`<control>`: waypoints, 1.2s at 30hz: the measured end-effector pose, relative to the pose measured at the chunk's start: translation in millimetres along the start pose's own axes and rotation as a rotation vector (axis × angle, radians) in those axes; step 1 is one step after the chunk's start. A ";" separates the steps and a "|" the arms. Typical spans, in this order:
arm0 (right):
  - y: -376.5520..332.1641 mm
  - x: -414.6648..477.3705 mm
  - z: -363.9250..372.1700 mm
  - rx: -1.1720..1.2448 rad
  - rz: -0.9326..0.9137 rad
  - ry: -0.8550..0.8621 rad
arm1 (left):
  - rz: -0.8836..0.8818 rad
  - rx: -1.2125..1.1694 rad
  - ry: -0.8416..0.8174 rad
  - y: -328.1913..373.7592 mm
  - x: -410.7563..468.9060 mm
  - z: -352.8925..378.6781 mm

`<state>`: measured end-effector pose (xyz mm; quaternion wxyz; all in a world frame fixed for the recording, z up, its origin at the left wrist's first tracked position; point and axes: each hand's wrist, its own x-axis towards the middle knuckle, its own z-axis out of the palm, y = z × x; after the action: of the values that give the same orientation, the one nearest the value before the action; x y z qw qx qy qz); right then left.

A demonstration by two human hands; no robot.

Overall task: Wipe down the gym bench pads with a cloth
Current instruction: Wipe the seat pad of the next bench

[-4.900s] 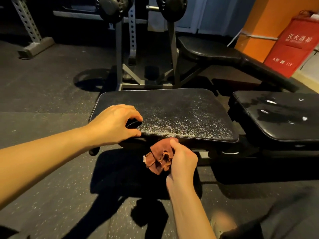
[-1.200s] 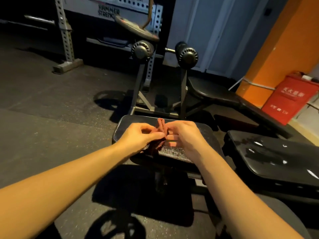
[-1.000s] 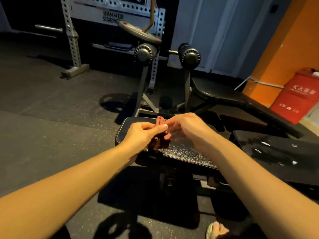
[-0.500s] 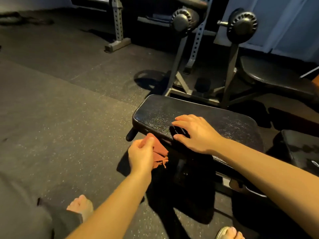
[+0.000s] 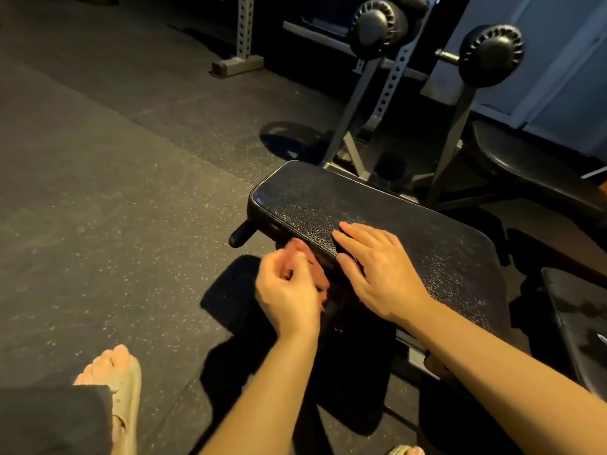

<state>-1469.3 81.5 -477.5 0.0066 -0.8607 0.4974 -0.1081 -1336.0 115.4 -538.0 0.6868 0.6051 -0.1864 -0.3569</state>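
The left fingers [image 5: 290, 262] are curled tight round a reddish cloth [image 5: 318, 274], which bunches out of the fist on the side toward the right fingers [image 5: 356, 233]. The cloth sits just under the near edge of the black pad [image 5: 377, 198], at its side wall; blur hides whether it touches. The right fingers lie straight and spread, flat on the pad's top, holding nothing, with the thumb [image 5: 348, 262] over the edge just beside the cloth. A black stub [image 5: 241, 233] juts from under the pad just beyond the left fingers. A second pad [image 5: 574, 323] lies well to the right of the right fingers. Two rollers [image 5: 377, 24] on metal posts stand far beyond both. A sandalled foot [image 5: 115, 372] rests on the speckled floor [image 5: 115, 192], nearer the person than the left fingers.
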 end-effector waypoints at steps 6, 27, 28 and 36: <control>0.0 5.8 6.1 -0.016 0.004 0.064 | 0.181 0.002 0.003 -0.1 13.9 -6.6; -8.1 4.5 3.9 -0.021 0.047 0.063 | 0.270 0.054 -0.107 -7.7 23.4 -12.5; -7.8 4.5 4.2 -0.020 0.049 0.061 | 0.198 0.009 -0.037 -0.9 46.6 -15.0; -6.6 5.5 6.6 -0.037 0.056 0.074 | 0.449 0.205 -0.173 -23.6 2.7 -17.9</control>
<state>-1459.7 79.4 -482.2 -0.0248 -0.8420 0.5229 -0.1302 -1328.1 125.7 -564.8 0.6653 0.5823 -0.4094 -0.2249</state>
